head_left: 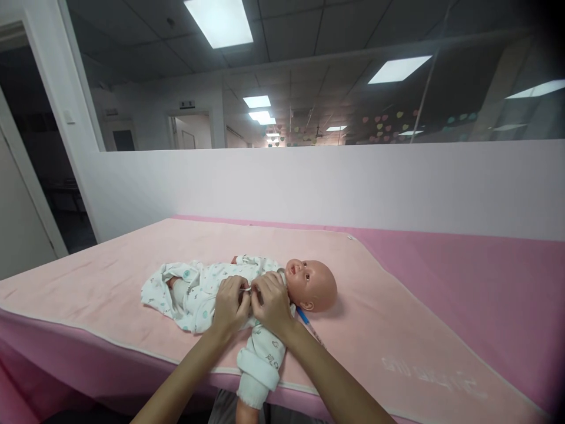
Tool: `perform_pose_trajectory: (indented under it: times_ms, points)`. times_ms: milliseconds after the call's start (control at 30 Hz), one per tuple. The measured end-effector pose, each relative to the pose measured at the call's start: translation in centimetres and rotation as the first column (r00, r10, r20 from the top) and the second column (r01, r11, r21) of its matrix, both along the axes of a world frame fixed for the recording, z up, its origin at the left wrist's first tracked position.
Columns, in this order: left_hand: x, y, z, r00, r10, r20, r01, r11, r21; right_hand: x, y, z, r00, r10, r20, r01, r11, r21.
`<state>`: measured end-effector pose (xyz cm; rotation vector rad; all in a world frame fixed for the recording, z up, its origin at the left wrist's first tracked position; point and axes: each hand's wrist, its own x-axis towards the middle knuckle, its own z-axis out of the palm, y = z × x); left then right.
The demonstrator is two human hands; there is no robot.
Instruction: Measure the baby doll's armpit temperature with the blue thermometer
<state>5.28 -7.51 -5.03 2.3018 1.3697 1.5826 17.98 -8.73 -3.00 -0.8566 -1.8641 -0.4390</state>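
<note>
A baby doll lies on its back, its head to the right and its legs to the left. It wears a white gown with a small green and grey print. Over the doll's chest, my left hand pinches a thin white tie of the gown. Close beside it, my right hand is closed with its fingertips at the same tie. The fingertips partly hide it. One doll arm in a printed sleeve hangs toward me over the table's front edge, between my forearms.
A pale pink mat covers the table over a darker pink cloth. Beside the doll's neck lies a thin strip with a blue end. Behind stands a white half wall with glass above it. A doorway opens at the left.
</note>
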Motion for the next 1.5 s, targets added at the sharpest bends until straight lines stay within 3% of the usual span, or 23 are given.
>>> perform_pose_trajectory:
  times_ms: [400, 1033, 1267, 1367, 1500]
  points:
    - [0.3, 0.1, 0.1, 0.978, -0.036, 0.207, 0.058, 0.993, -0.102, 0.0, 0.2, -0.4, 0.998, -0.044, 0.042, 0.045, 0.999, -0.025]
    - [0.2, 0.1, -0.2, 0.994, -0.02, 0.107, 0.029, 0.997, -0.078, -0.3, 0.2, -0.8, 0.99, -0.133, -0.043, 0.133, 0.991, -0.008]
    - [-4.5, -0.4, 0.9, 0.991, -0.054, -0.121, 0.038, 0.991, -0.129, -0.2, 0.1, -0.6, 0.995, -0.087, -0.047, 0.09, 0.994, 0.066]
    - [-6.6, -0.2, 0.2, 0.988, -0.135, -0.071, 0.121, 0.979, -0.165, -0.3, 0.0, -0.5, 0.996, -0.076, -0.054, 0.08, 0.994, 0.069]
    - [-7.2, 0.1, -0.7, 0.991, -0.127, 0.052, 0.135, 0.972, -0.192, -0.3, 0.0, -0.5, 0.995, -0.074, -0.06, 0.078, 0.995, 0.055]
